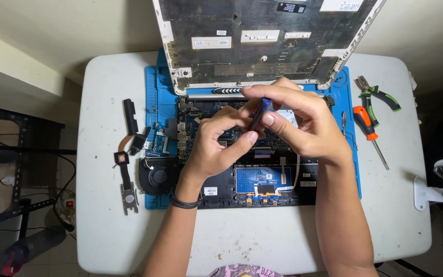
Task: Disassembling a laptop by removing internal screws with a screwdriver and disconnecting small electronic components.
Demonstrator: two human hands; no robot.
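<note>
Both hands (pixel 255 128) pinching slim blue-handled tool (pixel 261 110) | over opened laptop (pixel 262 169) | blue mat (pixel 155 97)

Slim blue-handled tool (pixel 260 112), tilted, above laptop

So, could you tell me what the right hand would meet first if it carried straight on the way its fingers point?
Probably the left hand: the right hand points leftward and their fingertips already meet around the small blue tool.

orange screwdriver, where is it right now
In the head view the orange screwdriver lies on the white table on the right, just off the blue mat's edge, below the green-handled pliers.
</note>
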